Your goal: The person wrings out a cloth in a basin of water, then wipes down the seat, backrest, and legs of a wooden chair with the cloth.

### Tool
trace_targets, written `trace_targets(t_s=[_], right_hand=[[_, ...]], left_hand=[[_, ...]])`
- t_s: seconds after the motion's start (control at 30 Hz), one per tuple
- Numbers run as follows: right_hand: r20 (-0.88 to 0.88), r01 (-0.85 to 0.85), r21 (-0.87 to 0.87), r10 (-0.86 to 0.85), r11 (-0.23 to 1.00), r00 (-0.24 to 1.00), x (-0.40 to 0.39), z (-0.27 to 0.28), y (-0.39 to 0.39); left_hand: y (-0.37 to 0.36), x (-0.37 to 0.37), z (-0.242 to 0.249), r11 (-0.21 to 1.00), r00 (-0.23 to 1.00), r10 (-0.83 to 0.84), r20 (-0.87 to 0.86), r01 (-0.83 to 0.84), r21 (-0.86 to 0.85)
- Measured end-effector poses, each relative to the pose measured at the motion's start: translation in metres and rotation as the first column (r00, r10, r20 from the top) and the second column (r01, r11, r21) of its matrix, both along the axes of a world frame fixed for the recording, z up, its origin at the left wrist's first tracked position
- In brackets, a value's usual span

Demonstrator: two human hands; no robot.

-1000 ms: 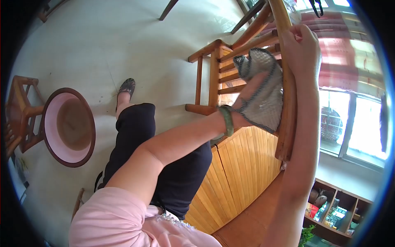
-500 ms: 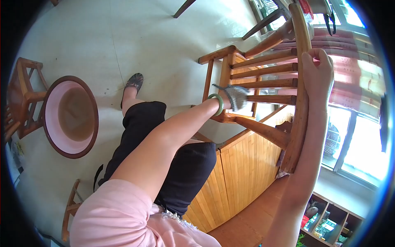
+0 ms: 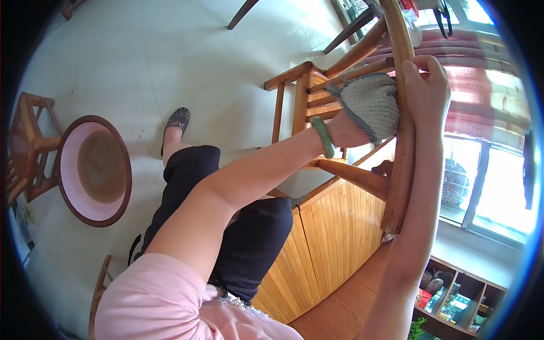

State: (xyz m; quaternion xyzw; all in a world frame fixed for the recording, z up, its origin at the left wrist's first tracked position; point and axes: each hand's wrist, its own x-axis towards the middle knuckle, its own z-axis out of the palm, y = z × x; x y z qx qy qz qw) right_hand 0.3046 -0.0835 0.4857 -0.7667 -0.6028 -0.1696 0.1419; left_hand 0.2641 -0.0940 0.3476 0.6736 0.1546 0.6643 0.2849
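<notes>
A wooden chair (image 3: 407,141) with a slatted back is tilted in front of me. My left hand (image 3: 350,129), with a green bangle on the wrist, holds a grey striped cloth (image 3: 371,102) against the back slats beside the top rail. The cloth drapes over most of the fingers and hides them. My right hand (image 3: 429,85) grips the far side of the chair's top rail, its fingers curled round the wood.
On the floor at left stands a pink basin (image 3: 69,170) with a brown rim, holding murky water. A small wooden chair (image 3: 42,141) is beside it. Wooden cabinet panelling (image 3: 334,232) lies below the chair, and a cubby shelf (image 3: 462,294) sits at lower right.
My left hand has carried the cloth from the slats' middle rightward and up to the top rail, and the cloth now shows more spread out. My right hand keeps its hold on the rail.
</notes>
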Motion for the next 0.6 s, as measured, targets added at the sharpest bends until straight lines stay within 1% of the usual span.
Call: trace_targets(t_s=[0.03, 0.1, 0.13, 0.2, 0.23, 0.27, 0.3, 0.33, 0.37, 0.4, 0.43, 0.47, 0.5, 0.53, 0.57, 0.6], right_hand=[[-0.014, 0.004, -0.015, -0.004, 1.0, 1.0, 0.0, 0.0, -0.001], [-0.029, 0.006, -0.024, -0.007, 1.0, 1.0, 0.001, 0.0, -0.004], [-0.037, -0.012, -0.01, 0.012, 1.0, 0.999, 0.001, 0.0, -0.002], [-0.015, 0.002, -0.01, -0.002, 1.0, 1.0, 0.003, -0.002, -0.002], [-0.003, 0.006, -0.002, -0.006, 1.0, 1.0, 0.003, -0.001, -0.002], [0.01, 0.006, 0.007, -0.006, 1.0, 1.0, 0.003, -0.001, -0.001], [0.014, 0.0, 0.008, -0.001, 1.0, 1.0, 0.004, -0.002, 0.0], [-0.017, 0.012, 0.008, -0.012, 1.0, 1.0, 0.005, -0.002, 0.0], [-0.045, 0.025, 0.005, -0.025, 1.0, 0.999, 0.005, -0.001, 0.0], [-0.037, 0.025, 0.003, -0.025, 1.0, 0.999, 0.001, 0.001, 0.0], [-0.076, 0.053, 0.014, -0.052, 0.998, 0.996, -0.003, 0.001, -0.001], [-0.118, 0.081, 0.028, -0.077, 0.996, 0.99, -0.007, 0.003, 0.0], [-0.115, 0.081, 0.025, -0.078, 0.996, 0.99, -0.007, 0.003, 0.001], [-0.155, 0.086, 0.03, -0.08, 0.996, 0.985, -0.007, 0.004, 0.002], [-0.197, 0.091, 0.03, -0.084, 0.995, 0.977, -0.008, 0.003, 0.001], [-0.197, 0.089, 0.027, -0.082, 0.996, 0.977, -0.005, 0.002, 0.002]], left_hand=[[0.006, -0.004, -0.002, 1.0, 1.0, -0.004, -0.001, 0.004, 0.002], [0.011, -0.013, -0.016, 0.968, 0.963, -0.243, -0.116, 0.233, -0.094], [0.015, -0.008, -0.027, 0.968, 0.964, -0.238, -0.118, 0.226, -0.106], [0.016, 0.016, -0.062, 0.948, 0.949, -0.297, 0.106, 0.306, -0.083], [0.009, 0.021, -0.076, 0.773, 0.861, -0.451, 0.237, 0.509, -0.378], [0.006, 0.022, -0.089, 0.774, 0.862, -0.447, 0.241, 0.507, -0.378], [0.006, 0.022, -0.101, 0.37, 0.727, -0.529, 0.437, 0.661, -0.653], [0.007, 0.022, -0.112, -0.138, 0.59, -0.485, 0.645, 0.677, -0.723], [0.007, 0.022, -0.126, -0.135, 0.587, -0.486, 0.648, 0.682, -0.719], [0.007, 0.021, -0.137, 0.115, 0.652, -0.641, 0.405, 0.604, -0.789], [0.006, 0.025, -0.145, 0.372, 0.694, -0.709, 0.124, 0.518, -0.77], [0.004, 0.02, -0.128, 0.372, 0.695, -0.708, 0.13, 0.523, -0.767], [-0.001, 0.006, -0.096, 0.325, 0.69, -0.676, 0.258, 0.595, -0.735], [-0.002, -0.007, -0.068, 0.282, 0.673, -0.633, 0.382, 0.66, -0.696], [0.0, -0.013, -0.047, 0.373, 0.693, -0.666, 0.277, 0.631, -0.681], [0.003, -0.013, -0.032, 0.465, 0.708, -0.686, 0.165, 0.602, -0.649]])
